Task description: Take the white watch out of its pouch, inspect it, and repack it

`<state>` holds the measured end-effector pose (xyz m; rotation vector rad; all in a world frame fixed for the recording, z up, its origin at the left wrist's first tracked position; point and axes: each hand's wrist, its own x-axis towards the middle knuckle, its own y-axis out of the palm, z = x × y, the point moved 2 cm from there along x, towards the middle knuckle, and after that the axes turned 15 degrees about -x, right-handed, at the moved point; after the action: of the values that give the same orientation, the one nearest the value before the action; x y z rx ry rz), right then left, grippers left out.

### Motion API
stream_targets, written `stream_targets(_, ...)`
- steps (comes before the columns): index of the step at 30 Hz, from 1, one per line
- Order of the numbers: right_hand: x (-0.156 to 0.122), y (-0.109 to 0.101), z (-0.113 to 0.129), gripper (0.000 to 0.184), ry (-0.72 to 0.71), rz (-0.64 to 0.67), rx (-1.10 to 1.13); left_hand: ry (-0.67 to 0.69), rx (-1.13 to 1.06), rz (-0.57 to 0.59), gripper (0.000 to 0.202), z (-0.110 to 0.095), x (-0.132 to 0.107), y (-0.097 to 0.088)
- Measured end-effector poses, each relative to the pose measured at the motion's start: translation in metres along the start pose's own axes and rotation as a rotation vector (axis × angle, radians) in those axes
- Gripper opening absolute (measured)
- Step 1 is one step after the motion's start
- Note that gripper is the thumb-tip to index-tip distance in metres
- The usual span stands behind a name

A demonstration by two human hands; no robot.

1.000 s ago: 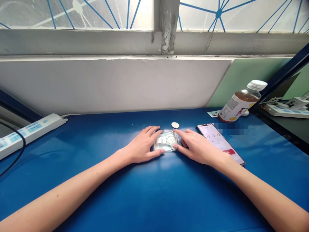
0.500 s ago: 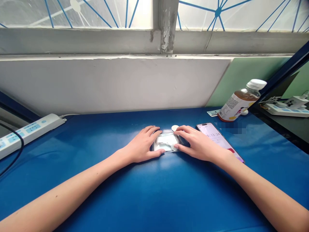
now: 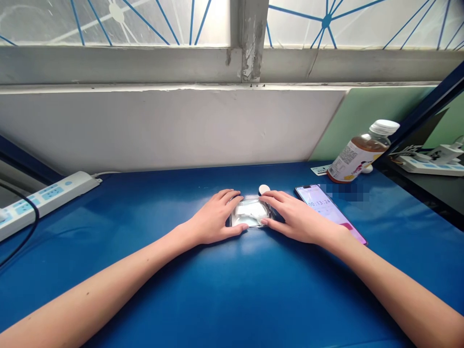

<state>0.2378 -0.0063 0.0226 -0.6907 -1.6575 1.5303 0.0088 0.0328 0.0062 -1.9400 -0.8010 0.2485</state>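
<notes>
A small clear plastic packet point(image 3: 251, 211), shiny and with something whitish inside, lies flat on the blue table. My left hand point(image 3: 216, 216) grips its left end, thumb on the near edge and fingertips at the far edge. At the right end, my right hand point(image 3: 290, 212) holds it the same way, its fingers and thumb hiding that side. What the packet contains is too blurred by glare to name. Just beyond my right fingertips sits a small white round disc point(image 3: 264, 189).
Right of my right hand lies a phone point(image 3: 331, 212) showing a timer, partly under my forearm. Behind it stand a drink bottle point(image 3: 357, 157) and a small card point(image 3: 320, 170). A power strip point(image 3: 47, 198) with a black cable lies at the left. A wall borders the table's back.
Both hands stay on the packet with hardly any movement. The white disc shows slightly more beyond my right fingers, and the view has shifted a little.
</notes>
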Motion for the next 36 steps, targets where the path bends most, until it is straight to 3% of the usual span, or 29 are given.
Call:
stream_targets(5,0.0008,0.0008,-0.0045,0.045,0.04,-0.053,0.006,0.03,-0.013,-0.027,0.064,0.0016,-0.0001,-0.0003)
stream_targets(14,0.0,-0.0005,-0.0035,0.05,0.032,0.043,0.039,0.017,-0.009,-0.016,0.065,-0.0005,0.0,-0.0008)
stream_targets(22,0.0006,-0.0005,-0.0025,0.057,0.029,0.062,0.002,0.043,-0.031,-0.03,0.073,0.0019,-0.0014,-0.0004)
stream_targets(29,0.0006,0.0008,-0.0038,0.066,0.054,0.081,-0.009,0.011,-0.002,0.0,0.069,-0.0026,0.0001,-0.0021)
stream_targets(36,-0.0006,-0.0014,-0.0028,0.066,-0.011,0.048,0.012,0.014,-0.024,-0.014,0.067,-0.0016,-0.0006,-0.0008)
